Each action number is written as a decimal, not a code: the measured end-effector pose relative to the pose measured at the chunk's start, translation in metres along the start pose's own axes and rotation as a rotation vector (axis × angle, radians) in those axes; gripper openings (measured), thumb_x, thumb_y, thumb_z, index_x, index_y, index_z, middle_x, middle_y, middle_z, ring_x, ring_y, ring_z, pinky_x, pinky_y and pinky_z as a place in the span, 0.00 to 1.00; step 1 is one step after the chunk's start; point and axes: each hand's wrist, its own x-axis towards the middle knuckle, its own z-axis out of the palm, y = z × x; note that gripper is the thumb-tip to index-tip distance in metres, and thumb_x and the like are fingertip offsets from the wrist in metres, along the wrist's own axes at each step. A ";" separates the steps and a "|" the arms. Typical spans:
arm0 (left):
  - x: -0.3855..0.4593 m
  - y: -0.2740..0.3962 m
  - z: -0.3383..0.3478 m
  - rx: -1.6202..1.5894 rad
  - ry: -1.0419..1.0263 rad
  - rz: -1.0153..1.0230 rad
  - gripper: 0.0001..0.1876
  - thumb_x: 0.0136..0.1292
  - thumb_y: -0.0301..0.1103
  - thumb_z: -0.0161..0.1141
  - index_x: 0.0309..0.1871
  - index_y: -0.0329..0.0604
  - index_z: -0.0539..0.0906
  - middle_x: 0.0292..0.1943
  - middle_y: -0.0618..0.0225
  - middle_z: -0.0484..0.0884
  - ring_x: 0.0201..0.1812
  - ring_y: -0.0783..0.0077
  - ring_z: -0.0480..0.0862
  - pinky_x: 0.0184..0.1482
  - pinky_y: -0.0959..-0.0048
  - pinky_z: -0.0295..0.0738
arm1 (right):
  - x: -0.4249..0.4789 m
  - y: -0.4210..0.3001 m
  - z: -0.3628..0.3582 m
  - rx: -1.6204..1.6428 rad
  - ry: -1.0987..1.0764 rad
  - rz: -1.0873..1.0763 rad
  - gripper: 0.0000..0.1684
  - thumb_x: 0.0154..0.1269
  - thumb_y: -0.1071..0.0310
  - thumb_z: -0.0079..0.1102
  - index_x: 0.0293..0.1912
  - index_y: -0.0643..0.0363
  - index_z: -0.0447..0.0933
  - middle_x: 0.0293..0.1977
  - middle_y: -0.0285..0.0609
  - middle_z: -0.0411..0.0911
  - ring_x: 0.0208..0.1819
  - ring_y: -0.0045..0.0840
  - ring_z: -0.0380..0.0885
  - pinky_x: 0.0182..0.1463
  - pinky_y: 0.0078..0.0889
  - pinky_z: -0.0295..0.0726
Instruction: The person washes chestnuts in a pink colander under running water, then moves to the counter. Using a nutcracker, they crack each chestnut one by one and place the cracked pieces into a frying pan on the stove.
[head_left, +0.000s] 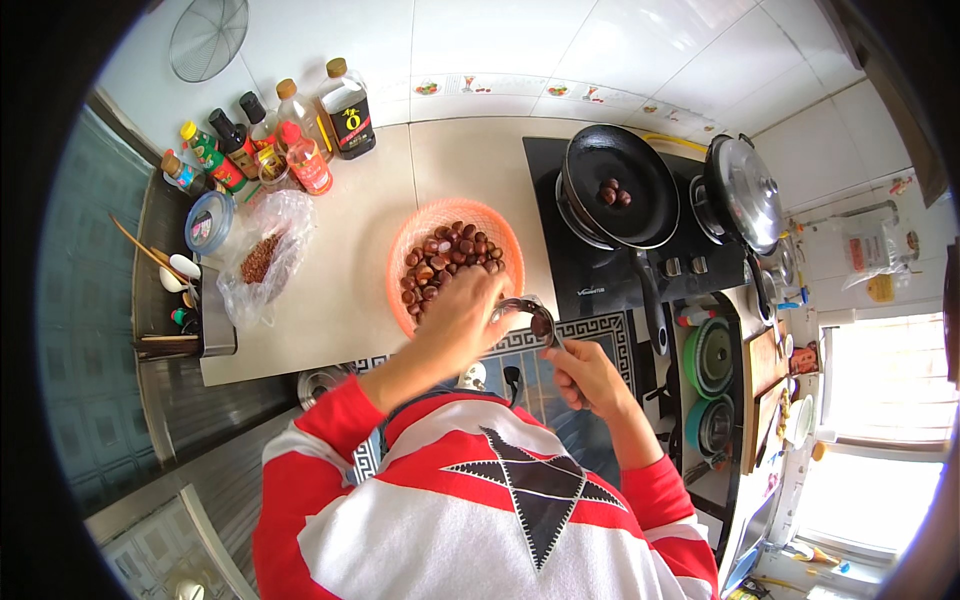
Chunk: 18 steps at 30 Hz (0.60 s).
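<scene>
My right hand (589, 375) grips the handle of a curved metal tool (525, 303), perhaps a chestnut cutter. A brown chestnut (541, 325) sits inside the tool's curve. My left hand (465, 307) reaches over the near right side of an orange plastic basket (396, 262), its fingers slightly blurred. Its thumb lies close to the tool's left end; whether it holds anything is hidden. Many glossy chestnuts (442, 251) fill the basket. Several more chestnuts (616, 195) lie in a black frying pan (652, 165) on the gas stove.
The pan's handle (651, 300) juts past the stove (600, 292) toward me. A lidded pot (742, 195) stands on the right burner. Sauce bottles (247, 135) line the back left. An open plastic bag (292, 232) of reddish-brown bits lies left, near a utensil holder (217, 315).
</scene>
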 end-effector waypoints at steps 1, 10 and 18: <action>-0.012 0.010 0.007 -0.284 -0.082 -0.141 0.22 0.59 0.35 0.63 0.51 0.35 0.69 0.28 0.60 0.74 0.28 0.63 0.77 0.31 0.67 0.71 | -0.002 0.001 0.005 0.035 -0.005 -0.001 0.14 0.67 0.61 0.52 0.38 0.63 0.73 0.18 0.30 0.62 0.13 0.13 0.60 0.13 0.17 0.55; -0.025 0.032 0.037 -0.540 -0.076 -0.214 0.19 0.61 0.33 0.62 0.49 0.34 0.66 0.26 0.58 0.77 0.25 0.63 0.80 0.28 0.69 0.72 | -0.029 0.006 0.023 0.153 -0.066 -0.013 0.12 0.68 0.62 0.47 0.36 0.63 0.68 0.18 0.31 0.62 0.13 0.14 0.61 0.14 0.18 0.57; -0.033 0.045 0.043 -0.564 -0.120 -0.285 0.15 0.61 0.29 0.62 0.45 0.34 0.69 0.28 0.60 0.78 0.26 0.69 0.78 0.29 0.73 0.72 | -0.036 0.032 0.030 0.465 -0.122 -0.012 0.11 0.68 0.68 0.44 0.44 0.65 0.67 0.19 0.30 0.56 0.14 0.13 0.55 0.16 0.19 0.54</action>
